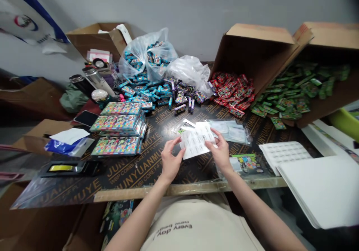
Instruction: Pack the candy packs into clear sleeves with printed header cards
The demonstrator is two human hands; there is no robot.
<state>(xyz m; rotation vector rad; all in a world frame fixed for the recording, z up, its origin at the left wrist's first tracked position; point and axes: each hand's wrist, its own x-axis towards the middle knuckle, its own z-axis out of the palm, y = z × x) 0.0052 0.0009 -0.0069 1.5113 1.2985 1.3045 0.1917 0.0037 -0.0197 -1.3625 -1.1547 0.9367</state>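
Note:
Between my two hands is a white sheet of printed labels (196,141), tilted a little above the table. My left hand (171,157) pinches its left edge between thumb and fingers. On the right side, my right hand (220,150) grips the sheet with the thumb on top. Just behind it lie clear plastic sleeves (235,131) with pale paper in them. A colourful printed pack (245,164) rests near my right wrist. Left of my hands stand stacks of colourful flat packs (116,146).
Small blue packets (146,90), purple packets (181,95) and red packets (234,90) lie heaped at the back. Green packets (286,97) spill from a cardboard box (333,37). White sheets (322,187) sit at right, a black tape dispenser (70,168) at left, flasks (95,79) behind.

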